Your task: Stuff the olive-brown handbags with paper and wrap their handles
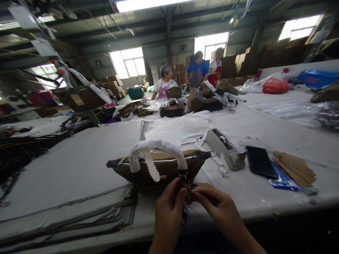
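At the near edge of the long white counter (pixel 87 155): wide bare cloth to the left of the work, open up to a heap of dark straps (pixel 16 151) on the far left. The right side is tighter.

The brown handbag (pixel 159 173) stands upright just back from the edge, zip on top, handle (pixel 159 145) wrapped in white paper.

Right of the bag and close by is a grey tape dispenser (pixel 225 148), then a black phone (pixel 260 161) lying flat, then a fan of brown card tags (pixel 293 165) near the edge.

Other bags and three people are at the far end, well apart.

Left hand (pixel 168 211) and right hand (pixel 217 208) meet in front of the bag, overhanging the counter edge. Fingers of both are pinched together on the patterned charm (pixel 188 190), which hangs from a ring at the handle's base, touching the bag's front.
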`<action>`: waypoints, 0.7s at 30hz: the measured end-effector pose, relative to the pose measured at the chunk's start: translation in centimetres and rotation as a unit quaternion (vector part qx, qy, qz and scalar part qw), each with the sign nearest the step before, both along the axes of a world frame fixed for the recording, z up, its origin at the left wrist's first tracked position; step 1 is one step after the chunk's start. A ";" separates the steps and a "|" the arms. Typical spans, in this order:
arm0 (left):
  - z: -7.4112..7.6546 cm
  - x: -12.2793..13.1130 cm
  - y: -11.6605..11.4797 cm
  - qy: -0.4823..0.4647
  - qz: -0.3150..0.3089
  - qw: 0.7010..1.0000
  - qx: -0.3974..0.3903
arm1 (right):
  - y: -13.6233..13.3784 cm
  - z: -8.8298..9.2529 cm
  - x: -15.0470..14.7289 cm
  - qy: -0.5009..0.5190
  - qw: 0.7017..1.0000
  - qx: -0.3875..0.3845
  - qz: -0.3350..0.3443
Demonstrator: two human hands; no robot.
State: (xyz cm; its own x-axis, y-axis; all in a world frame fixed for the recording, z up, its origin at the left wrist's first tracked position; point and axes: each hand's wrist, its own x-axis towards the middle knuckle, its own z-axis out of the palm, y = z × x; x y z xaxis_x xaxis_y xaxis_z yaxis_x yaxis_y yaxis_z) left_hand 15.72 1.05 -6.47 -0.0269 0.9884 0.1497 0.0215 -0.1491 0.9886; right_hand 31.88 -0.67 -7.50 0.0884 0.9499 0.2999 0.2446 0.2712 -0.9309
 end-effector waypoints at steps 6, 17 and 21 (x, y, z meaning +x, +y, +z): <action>-0.5 0.3 0.3 -0.019 0.003 1.000 0.010 | 0.4 0.1 1.0 -0.120 0.981 0.113 -0.104; -0.7 0.2 0.3 0.008 0.007 0.999 0.040 | 0.9 0.0 1.6 -0.284 0.936 0.159 -0.133; -0.9 0.1 0.4 0.008 0.002 0.999 0.032 | 1.0 0.2 1.7 -0.273 0.939 0.163 -0.132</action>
State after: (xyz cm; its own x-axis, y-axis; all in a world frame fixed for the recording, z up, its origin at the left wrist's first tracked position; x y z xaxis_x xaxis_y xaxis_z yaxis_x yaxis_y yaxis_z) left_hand 15.87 1.43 -7.42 -0.0274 0.9766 0.2134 0.0369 -0.2124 0.9765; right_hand 33.57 0.34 -7.25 0.0552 0.7666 0.6398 0.7603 0.3831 -0.5246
